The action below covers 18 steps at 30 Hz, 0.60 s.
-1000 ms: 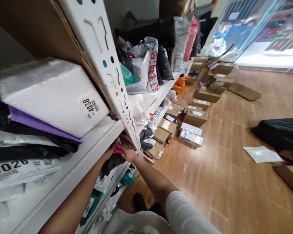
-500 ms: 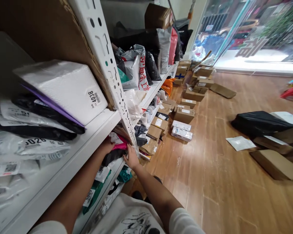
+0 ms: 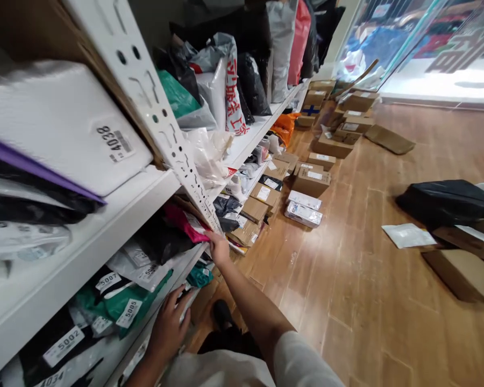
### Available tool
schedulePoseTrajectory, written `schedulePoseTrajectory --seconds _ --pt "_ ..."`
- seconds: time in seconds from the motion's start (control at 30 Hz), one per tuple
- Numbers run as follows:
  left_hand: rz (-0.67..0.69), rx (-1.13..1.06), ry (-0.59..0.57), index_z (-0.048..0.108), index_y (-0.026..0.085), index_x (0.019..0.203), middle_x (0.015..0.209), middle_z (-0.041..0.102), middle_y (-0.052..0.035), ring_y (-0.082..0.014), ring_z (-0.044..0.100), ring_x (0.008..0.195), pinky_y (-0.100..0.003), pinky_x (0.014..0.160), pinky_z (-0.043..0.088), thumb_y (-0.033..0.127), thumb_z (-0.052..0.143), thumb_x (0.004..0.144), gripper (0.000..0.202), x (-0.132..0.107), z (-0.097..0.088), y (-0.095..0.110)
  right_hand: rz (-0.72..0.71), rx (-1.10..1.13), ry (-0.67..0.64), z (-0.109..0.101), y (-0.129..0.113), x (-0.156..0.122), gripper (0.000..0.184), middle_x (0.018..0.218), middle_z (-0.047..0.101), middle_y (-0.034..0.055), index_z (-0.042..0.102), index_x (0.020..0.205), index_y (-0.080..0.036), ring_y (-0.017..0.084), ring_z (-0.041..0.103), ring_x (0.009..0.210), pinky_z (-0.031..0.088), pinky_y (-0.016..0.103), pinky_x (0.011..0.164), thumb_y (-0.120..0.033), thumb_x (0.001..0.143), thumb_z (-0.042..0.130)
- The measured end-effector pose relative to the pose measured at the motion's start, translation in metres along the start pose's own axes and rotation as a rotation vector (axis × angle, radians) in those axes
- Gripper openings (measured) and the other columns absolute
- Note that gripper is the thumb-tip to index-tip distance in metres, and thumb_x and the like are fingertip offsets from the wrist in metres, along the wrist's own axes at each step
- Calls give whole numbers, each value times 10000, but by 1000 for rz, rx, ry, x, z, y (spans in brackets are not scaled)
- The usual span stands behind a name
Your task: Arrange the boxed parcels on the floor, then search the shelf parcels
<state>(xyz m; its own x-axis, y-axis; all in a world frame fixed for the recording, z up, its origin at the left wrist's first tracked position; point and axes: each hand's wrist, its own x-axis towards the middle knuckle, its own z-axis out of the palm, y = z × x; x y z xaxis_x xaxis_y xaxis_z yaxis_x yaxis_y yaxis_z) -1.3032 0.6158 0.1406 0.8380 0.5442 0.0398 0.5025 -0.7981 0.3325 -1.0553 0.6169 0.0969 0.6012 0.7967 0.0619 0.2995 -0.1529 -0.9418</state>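
Note:
A bright pink mailing bag (image 3: 183, 221) with a white label lies on the middle shelf, against the white upright post (image 3: 161, 121). My right hand (image 3: 218, 249) reaches to its front end with the fingers closed on the edge; the post hides part of the grip. Lower and nearer to me is my left hand (image 3: 171, 325), its fingers apart and holding nothing, beside the lower shelf edge. Behind it lie a green bag (image 3: 121, 306) labelled 5005 and a clear bag (image 3: 145, 269). Dark bags are behind the pink one.
Above, a white foam box (image 3: 72, 123) marked 4038 sits on the upper shelf (image 3: 137, 199). Cardboard boxes (image 3: 310, 180) line the floor along the shelving. A black parcel (image 3: 443, 201) and more boxes (image 3: 463, 274) lie on the wooden floor at right.
My left hand has come off the pink mailing bag and moved down toward me, fingers spreading. My right hand stays at the bag's front end. The view has shifted closer to the shelves.

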Motion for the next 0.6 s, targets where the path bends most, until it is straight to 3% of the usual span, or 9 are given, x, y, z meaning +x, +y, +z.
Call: schedulePoseTrajectory --seconds 0.13,0.2,0.3,0.43,0.53,0.6 --pt "-218 -170 -63 685 251 1130 1226 640 -150 -332 613 1168 -472 955 553 314 452 834 382 -35 71 -22 106 90 168 -41 57 -97 416 1111 734 52 728 1081 -302 267 669 1091 542 451 985 -172 825 427" --pt "-287 -218 -136 684 211 1116 1191 642 -164 -325 623 1151 -464 967 548 310 457 800 401 -33 115 -30 166 113 245 -50 89 -147 383 975 764 56 748 1021 -356 296 714 959 609 448 848 -225 817 452" --pt "-332 -227 -237 660 188 1117 1185 631 -141 -301 604 1175 -457 1033 501 264 471 736 432 -7 180 -41 252 114 338 -50 139 -206 392 924 768 54 758 980 -371 323 728 870 625 497 784 -209 780 462" --pt "-334 -178 -248 615 169 1141 1204 597 -165 -323 577 1186 -515 1055 463 227 477 719 448 40 243 -61 282 52 319 -36 209 -243 390 1014 757 55 746 1033 -327 289 724 928 620 477 835 -146 798 493" --pt "-312 -159 -229 574 134 1204 1260 547 -209 -322 541 1228 -501 1084 435 247 450 787 449 58 268 -73 207 -36 303 -24 254 -249 383 1072 741 77 729 1081 -292 270 711 982 605 466 874 -124 832 490" --pt "-296 -159 -227 556 125 1230 1303 517 -217 -313 508 1272 -482 1102 422 243 432 821 443 56 277 -74 152 -84 321 -15 274 -248 398 1077 737 98 719 1101 -256 269 709 990 611 466 865 -96 834 471"
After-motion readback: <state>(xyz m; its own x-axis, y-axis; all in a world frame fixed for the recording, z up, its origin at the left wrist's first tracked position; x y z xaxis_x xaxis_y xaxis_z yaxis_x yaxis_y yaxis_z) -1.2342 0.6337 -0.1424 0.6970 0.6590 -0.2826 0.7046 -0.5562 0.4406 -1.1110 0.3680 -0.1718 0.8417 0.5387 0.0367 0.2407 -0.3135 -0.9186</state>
